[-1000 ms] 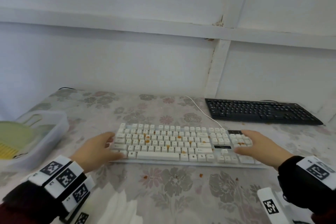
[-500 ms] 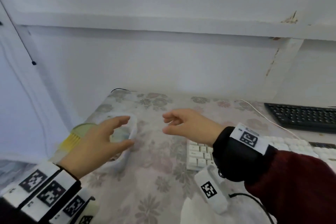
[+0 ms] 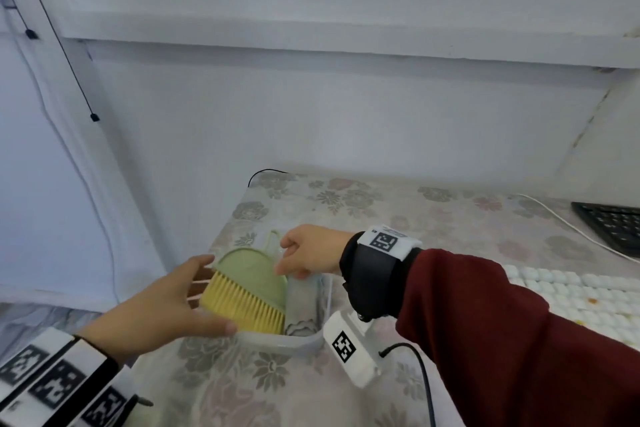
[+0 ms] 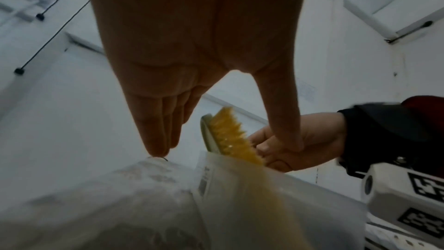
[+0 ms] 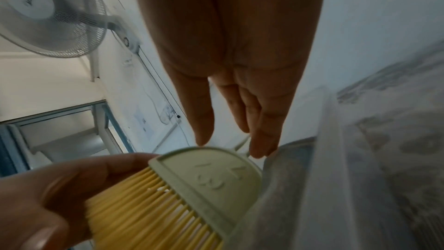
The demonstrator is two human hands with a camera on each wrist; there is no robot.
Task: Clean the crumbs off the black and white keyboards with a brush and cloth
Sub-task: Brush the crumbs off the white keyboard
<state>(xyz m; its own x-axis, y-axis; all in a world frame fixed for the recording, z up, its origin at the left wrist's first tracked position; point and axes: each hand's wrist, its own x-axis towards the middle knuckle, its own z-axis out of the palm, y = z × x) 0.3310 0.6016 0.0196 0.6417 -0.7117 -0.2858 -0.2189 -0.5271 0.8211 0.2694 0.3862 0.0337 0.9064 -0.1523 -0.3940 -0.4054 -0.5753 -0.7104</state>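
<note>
Brush (image 3: 250, 282) in the clear tub (image 3: 287, 343) at table's 9 o'clock: light, stiff green back, soft bristles; my right hand (image 3: 311, 251) seemingly pinches its handle, left hand (image 3: 162, 305) spread steadying the tub.

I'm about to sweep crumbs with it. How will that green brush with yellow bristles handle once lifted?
The brush looks like thin moulded plastic, so probably light and stiff in the body. Its long yellow bristles likely flex and splay under pressure. The slim handle loop may twist if only pinched.
</note>
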